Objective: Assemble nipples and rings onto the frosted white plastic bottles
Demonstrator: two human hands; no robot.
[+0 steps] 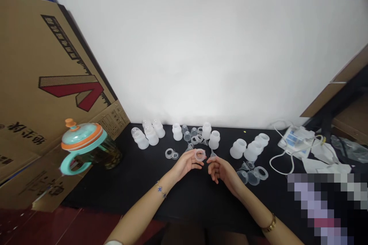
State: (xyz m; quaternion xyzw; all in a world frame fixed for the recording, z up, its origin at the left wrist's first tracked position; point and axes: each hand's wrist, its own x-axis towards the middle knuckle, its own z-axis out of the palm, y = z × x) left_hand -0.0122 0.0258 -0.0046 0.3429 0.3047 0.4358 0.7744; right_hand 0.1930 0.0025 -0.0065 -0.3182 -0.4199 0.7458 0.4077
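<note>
Narrowly apart | translucent collar ring (pixel 204 155) was pinched by left hand (pixel 186 162) | clear teat (pixel 212 154), axis near upright, was pinched by right hand (pixel 222 170), just right of ring

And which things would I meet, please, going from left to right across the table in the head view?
Turquoise-lidded jug, dome-capped white bottles, left hand holding a translucent ring, right hand, open white bottles, white device.

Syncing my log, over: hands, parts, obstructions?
Left hand: holding translucent round plastic ring. Right hand: pinching small translucent pointed piece. White rounded plastic bottle just beyond; nothing visible between hands.
</note>
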